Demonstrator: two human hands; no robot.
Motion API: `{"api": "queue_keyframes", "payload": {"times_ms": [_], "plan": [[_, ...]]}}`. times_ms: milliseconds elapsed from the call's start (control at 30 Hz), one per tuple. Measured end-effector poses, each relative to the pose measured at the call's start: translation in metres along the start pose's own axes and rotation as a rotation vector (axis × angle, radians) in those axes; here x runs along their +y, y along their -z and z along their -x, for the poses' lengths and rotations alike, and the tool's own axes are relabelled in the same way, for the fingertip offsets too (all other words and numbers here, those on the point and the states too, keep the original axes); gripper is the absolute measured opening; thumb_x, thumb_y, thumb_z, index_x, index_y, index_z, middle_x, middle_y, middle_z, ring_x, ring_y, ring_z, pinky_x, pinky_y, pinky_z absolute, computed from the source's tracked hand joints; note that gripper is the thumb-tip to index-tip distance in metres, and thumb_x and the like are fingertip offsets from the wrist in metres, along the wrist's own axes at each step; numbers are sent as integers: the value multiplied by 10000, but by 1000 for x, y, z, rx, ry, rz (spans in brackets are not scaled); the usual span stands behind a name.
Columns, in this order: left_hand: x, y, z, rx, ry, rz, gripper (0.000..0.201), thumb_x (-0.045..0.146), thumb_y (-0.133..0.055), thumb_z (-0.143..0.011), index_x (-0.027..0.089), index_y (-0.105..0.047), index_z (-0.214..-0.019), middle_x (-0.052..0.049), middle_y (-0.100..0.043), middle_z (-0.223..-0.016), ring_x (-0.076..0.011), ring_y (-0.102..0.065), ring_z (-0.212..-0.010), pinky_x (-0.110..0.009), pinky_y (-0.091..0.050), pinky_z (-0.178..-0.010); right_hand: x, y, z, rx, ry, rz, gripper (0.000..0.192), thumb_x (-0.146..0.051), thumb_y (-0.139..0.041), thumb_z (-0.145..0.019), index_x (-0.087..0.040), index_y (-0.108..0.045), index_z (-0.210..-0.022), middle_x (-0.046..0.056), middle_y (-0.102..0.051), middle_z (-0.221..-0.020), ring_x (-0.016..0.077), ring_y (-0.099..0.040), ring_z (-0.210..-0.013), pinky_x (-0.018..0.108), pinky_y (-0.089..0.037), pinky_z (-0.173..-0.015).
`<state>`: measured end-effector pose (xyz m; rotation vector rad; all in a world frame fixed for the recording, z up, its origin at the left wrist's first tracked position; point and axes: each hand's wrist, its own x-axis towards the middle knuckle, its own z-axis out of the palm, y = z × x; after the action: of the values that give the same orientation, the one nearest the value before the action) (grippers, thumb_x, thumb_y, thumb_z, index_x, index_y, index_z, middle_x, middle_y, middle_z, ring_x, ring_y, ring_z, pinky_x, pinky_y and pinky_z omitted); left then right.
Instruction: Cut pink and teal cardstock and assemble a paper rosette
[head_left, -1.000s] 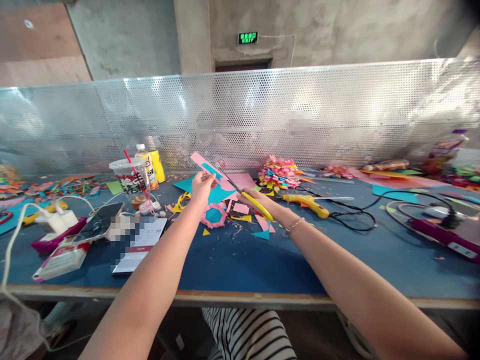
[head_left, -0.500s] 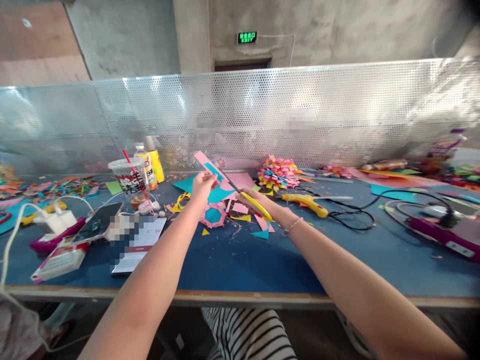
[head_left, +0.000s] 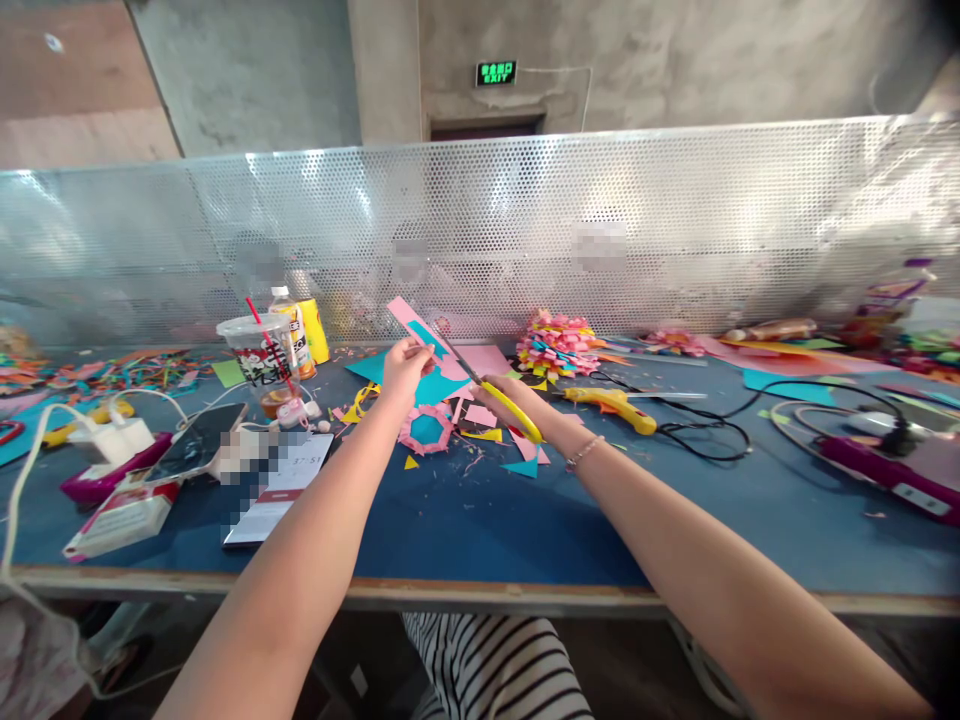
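My left hand (head_left: 407, 368) is closed on a pink and blue paper strip (head_left: 400, 311), which tilts up to the left above the table. My right hand (head_left: 514, 402) grips yellow-handled scissors (head_left: 513, 408), their blades pointing up and left at the strip's edge close to my left fingers. How far the blades are apart is hard to make out. Below the hands lies a pink paper ring (head_left: 425, 429) around a blue centre. Blue paper (head_left: 367, 368) and pink paper (head_left: 487, 359) lie behind and under the hands, among small scraps.
A pile of folded paper pieces (head_left: 556, 345) and a yellow utility knife (head_left: 611, 406) are to the right, near black cable and a purple power strip (head_left: 885, 478). Leftward stand a plastic cup (head_left: 259, 352) with a red straw, a bottle (head_left: 298, 335) and a tablet (head_left: 281, 500). Perforated metal panel (head_left: 480, 240) borders the back.
Both hands stay nearly in place, still holding the strip and the scissors. The left hand and strip have shifted very slightly. The timer on the tablet has advanced from 37:50 to 37:51.
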<state>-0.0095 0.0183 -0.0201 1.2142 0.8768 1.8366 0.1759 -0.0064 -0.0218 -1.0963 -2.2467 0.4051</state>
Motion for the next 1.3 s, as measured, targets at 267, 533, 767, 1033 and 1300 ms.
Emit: {"api": "queue_keyframes", "payload": {"times_ms": [267, 533, 767, 1033, 1300], "plan": [[2, -3, 2, -11, -9, 46, 267, 289, -699, -571, 170, -486, -677, 33, -491, -585, -97, -527, -554, -256, -468, -598, 0, 0, 0, 27, -17, 48, 396, -518, -373, -803, -177, -440, -615, -14, -439, -534, 111, -420, -517, 241, -278, -508], [2, -2, 3, -35, 0, 17, 242, 294, -699, -568, 146, -532, -661, 19, -533, -583, -97, -535, -554, -250, -466, -602, -2, -1, 3, -73, -66, -189, 444, -593, -378, -789, -177, -409, -637, -35, -408, -486, 78, -376, -419, 213, -277, -435], [2, -3, 5, -117, 24, -49, 220, 301, -698, -569, 143, -555, -622, 16, -548, -542, -101, -530, -531, -254, -457, -602, -2, -1, 6, -152, -71, -338, 481, -618, -356, -796, -180, -364, -598, -44, -373, -432, 57, -316, -363, 200, -254, -383], [1, -3, 5, -121, 51, 0, 222, 282, -709, -554, 138, -557, -627, 25, -536, -539, -91, -520, -529, -250, -452, -613, -4, -6, 1, -3, -76, -13, 488, -558, -278, -842, -166, -434, -597, -15, -463, -491, 85, -397, -456, 225, -291, -494], [4, -5, 8, -113, 82, 61, 220, 260, -713, -533, 134, -554, -616, 29, -523, -544, -89, -522, -537, -254, -453, -620, -3, -5, 1, 19, -56, -44, 426, -518, -364, -820, -165, -447, -596, -9, -479, -503, 89, -423, -465, 216, -298, -473]]}}
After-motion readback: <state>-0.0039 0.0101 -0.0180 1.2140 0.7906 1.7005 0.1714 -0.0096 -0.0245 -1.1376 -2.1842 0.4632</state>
